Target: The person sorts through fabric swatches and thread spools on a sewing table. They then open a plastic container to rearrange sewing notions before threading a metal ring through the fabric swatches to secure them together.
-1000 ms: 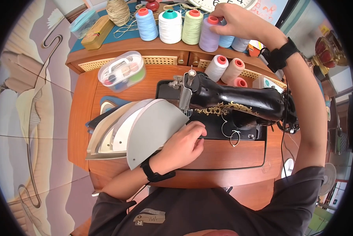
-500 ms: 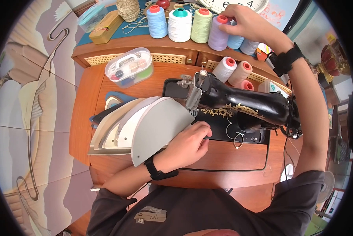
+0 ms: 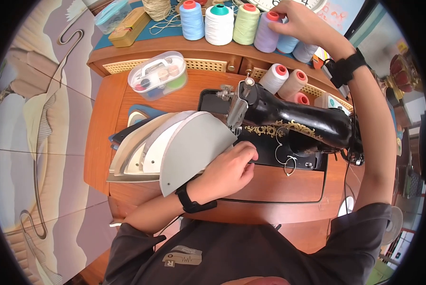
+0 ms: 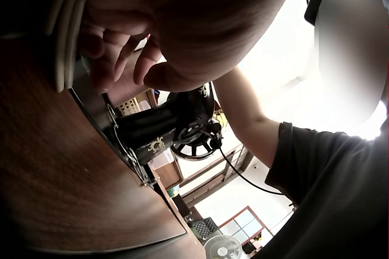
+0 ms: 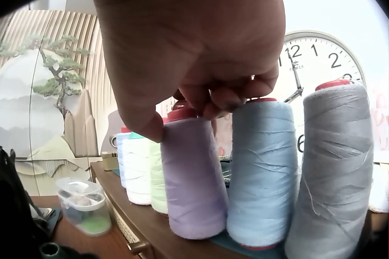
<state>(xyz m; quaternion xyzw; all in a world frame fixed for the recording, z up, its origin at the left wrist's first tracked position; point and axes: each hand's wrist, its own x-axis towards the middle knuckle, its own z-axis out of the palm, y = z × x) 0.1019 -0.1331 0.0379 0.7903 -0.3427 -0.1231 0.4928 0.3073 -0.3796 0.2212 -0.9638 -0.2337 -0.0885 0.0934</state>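
Observation:
My right hand [image 3: 300, 21] reaches up to the shelf and pinches the red top of a purple thread cone [image 5: 194, 180] between thumb and fingers. The cone stands between a pale green thread cone [image 3: 246, 24] and a light blue one [image 5: 262, 174]; a grey thread cone [image 5: 334, 168] stands beyond. Down at the sewing machine [image 3: 293, 116], my left hand [image 3: 227, 168] rests near the needle end, its fingers loosely bent and holding nothing. Beside it, a fanned stack of half-round sample pieces [image 3: 194, 147] lies with a grey one on top, overlapping the machine bed in the head view.
White [image 3: 219, 26] and blue [image 3: 192, 21] thread cones line the shelf, near a twine ball [image 3: 157, 8]. A clear lidded box [image 3: 158, 76] sits on the table [image 3: 108, 104]. More cones, including a white one [image 3: 273, 80], stand behind the machine. A cable [image 3: 348, 175] hangs at right.
The head view has shifted, so the scene sits farther right and a little higher. My right hand stays at the purple thread cone, and my left hand stays beside the machine.

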